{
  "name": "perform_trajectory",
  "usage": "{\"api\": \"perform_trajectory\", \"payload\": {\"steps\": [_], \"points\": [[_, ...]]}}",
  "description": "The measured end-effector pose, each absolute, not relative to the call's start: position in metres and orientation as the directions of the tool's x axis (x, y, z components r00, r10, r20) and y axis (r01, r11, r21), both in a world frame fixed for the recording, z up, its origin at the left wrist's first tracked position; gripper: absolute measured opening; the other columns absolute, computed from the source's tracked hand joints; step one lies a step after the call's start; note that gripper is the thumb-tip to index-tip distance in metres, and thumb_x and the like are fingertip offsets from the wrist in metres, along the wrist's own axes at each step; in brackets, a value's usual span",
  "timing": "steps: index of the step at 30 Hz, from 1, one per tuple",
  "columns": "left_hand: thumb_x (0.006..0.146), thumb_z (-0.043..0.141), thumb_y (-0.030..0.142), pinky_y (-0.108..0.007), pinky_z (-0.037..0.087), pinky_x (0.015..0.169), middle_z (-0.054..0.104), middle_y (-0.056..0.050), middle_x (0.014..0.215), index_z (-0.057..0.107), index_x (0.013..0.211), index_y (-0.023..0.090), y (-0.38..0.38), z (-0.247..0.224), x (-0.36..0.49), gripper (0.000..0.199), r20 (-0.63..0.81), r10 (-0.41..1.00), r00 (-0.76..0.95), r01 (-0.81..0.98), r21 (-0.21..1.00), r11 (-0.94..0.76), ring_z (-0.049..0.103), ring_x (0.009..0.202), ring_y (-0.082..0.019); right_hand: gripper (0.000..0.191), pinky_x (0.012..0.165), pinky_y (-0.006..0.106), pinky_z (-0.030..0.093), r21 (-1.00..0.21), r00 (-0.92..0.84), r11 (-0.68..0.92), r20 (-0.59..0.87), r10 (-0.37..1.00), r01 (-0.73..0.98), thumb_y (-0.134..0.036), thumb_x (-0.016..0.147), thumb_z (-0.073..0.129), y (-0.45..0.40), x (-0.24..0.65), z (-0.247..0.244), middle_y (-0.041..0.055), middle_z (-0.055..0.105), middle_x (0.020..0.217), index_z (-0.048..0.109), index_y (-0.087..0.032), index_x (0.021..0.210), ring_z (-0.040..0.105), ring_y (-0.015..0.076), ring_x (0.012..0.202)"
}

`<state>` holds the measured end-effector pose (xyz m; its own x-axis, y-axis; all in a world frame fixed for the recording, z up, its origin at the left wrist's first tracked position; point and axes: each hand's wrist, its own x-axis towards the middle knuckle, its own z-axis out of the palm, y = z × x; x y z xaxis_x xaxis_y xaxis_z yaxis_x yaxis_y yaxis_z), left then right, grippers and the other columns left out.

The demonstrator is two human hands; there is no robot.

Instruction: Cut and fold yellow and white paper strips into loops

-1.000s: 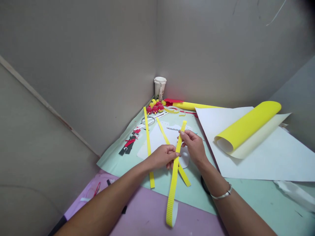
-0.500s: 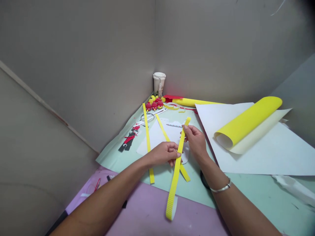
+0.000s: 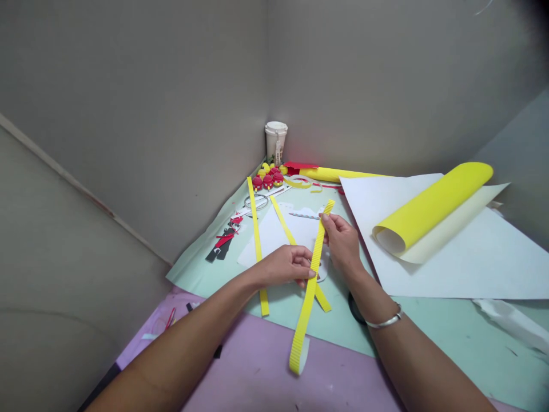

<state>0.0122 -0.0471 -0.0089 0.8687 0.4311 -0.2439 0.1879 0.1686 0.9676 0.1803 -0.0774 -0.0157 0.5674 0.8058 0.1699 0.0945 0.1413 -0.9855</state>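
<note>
Between my hands stretches a yellow corrugated paper strip (image 3: 307, 303), its lower end curling under to show a pale back. My right hand (image 3: 341, 239) pinches it close to the upper end. Partway down, my left hand (image 3: 288, 265) grips the same strip with thumb and fingers. Two more yellow strips lie on the table: one, a straight strip (image 3: 256, 243), left of my left hand, and a slanted strip (image 3: 282, 222) passing beneath it. White paper (image 3: 268, 232) and a patterned pencil (image 3: 303, 216) lie behind my hands.
A rolled yellow sheet (image 3: 435, 209) rests on a large white sheet (image 3: 467, 274) at right. Small red and yellow round pieces (image 3: 267, 182) sit near a lidded cup (image 3: 276, 142) in the corner. Black and red scraps (image 3: 223, 245) lie at left. Grey walls (image 3: 171, 114) rise behind.
My right hand has slid slightly down the strip, leaving a little more of its upper end above the fingers. My left hand holds nearly the same spot. The view has shifted slightly.
</note>
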Motion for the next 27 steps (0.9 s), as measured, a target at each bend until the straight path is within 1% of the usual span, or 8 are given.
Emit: {"api": "perform_trajectory", "payload": {"steps": [5,7,10,13,17,21,24,27], "points": [[0.075,0.072,0.035,-0.022,0.047,0.056,0.066,-0.001,0.066,0.061,0.083,0.014,-0.048,-0.006,0.012,0.025,-0.28,0.434,0.856,0.223,0.958,0.178,0.06,0.055,-0.01,0.031,0.049,0.022,0.038,-0.989,0.582,0.134,0.147,0.8,0.066,-0.051,0.082,0.064,-0.078,0.182,-0.016,-0.0053,0.049,0.06,0.064,-0.02,0.076,0.044,0.0098,0.053],[0.073,0.074,0.037,-0.022,0.047,0.055,0.067,-0.002,0.069,0.061,0.082,0.014,-0.047,-0.005,0.012,0.028,-0.281,0.466,0.839,0.214,0.958,0.192,0.059,0.055,-0.01,0.031,0.05,0.022,0.038,-0.989,0.581,0.138,0.142,0.802,0.052,-0.051,0.082,0.063,-0.078,0.184,-0.016,-0.0053,0.05,0.06,0.066,-0.02,0.08,0.045,0.0096,0.052],[0.074,0.074,0.037,-0.022,0.049,0.056,0.07,-0.004,0.076,0.06,0.081,0.014,-0.044,-0.004,0.011,0.027,-0.258,0.569,0.781,0.17,0.964,0.203,0.06,0.055,-0.009,0.036,0.049,0.022,0.037,-0.992,0.537,0.126,0.104,0.837,-0.004,-0.055,0.083,0.062,-0.078,0.185,-0.017,-0.0041,0.056,0.061,0.067,-0.021,0.089,0.047,0.0094,0.051],[0.076,0.071,0.033,-0.022,0.049,0.056,0.068,-0.004,0.074,0.06,0.079,0.015,-0.036,-0.005,0.01,0.021,-0.197,0.708,0.678,0.097,0.979,0.18,0.061,0.058,-0.01,0.042,0.048,0.023,0.036,-0.995,0.429,0.087,0.061,0.901,-0.04,-0.059,0.082,0.061,-0.079,0.184,-0.017,-0.0022,0.06,0.064,0.068,-0.02,0.093,0.051,0.0099,0.051],[0.077,0.071,0.031,-0.021,0.05,0.056,0.067,-0.004,0.073,0.061,0.078,0.014,-0.023,-0.008,0.007,0.019,-0.122,0.836,0.536,0.015,0.991,0.134,0.064,0.064,-0.012,0.039,0.05,0.024,0.039,-0.999,0.245,0.004,0.018,0.969,0.055,-0.057,0.081,0.062,-0.083,0.179,-0.014,-0.0001,0.064,0.068,0.068,-0.019,0.083,0.054,0.0111,0.055],[0.075,0.073,0.03,-0.022,0.052,0.058,0.068,-0.005,0.078,0.061,0.078,0.014,-0.014,-0.012,0.002,0.019,-0.085,0.894,0.44,-0.058,0.991,0.123,0.066,0.068,-0.013,0.034,0.055,0.025,0.04,-0.98,0.087,-0.04,-0.023,0.996,0.194,-0.05,0.082,0.064,-0.087,0.173,-0.012,-0.0012,0.062,0.062,0.063,-0.019,0.07,0.051,0.0108,0.053],[0.076,0.073,0.029,-0.023,0.053,0.061,0.069,-0.006,0.082,0.062,0.081,0.014,-0.013,-0.013,0.001,0.019,-0.08,0.899,0.43,-0.092,0.987,0.132,0.067,0.071,-0.013,0.029,0.057,0.026,0.041,-0.971,0.0,-0.021,-0.022,1.0,0.239,-0.047,0.081,0.064,-0.088,0.171,-0.014,-0.0026,0.059,0.059,0.064,-0.019,0.072,0.051,0.0119,0.055],[0.076,0.073,0.028,-0.023,0.054,0.062,0.07,-0.007,0.083,0.063,0.082,0.014,-0.012,-0.014,0.001,0.018,-0.096,0.902,0.422,-0.095,0.984,0.149,0.067,0.071,-0.014,0.025,0.057,0.026,0.039,-0.969,-0.04,-0.023,-0.034,0.999,0.245,-0.043,0.082,0.063,-0.088,0.172,-0.017,-0.0036,0.056,0.058,0.064,-0.019,0.075,0.05,0.012,0.056]]}}
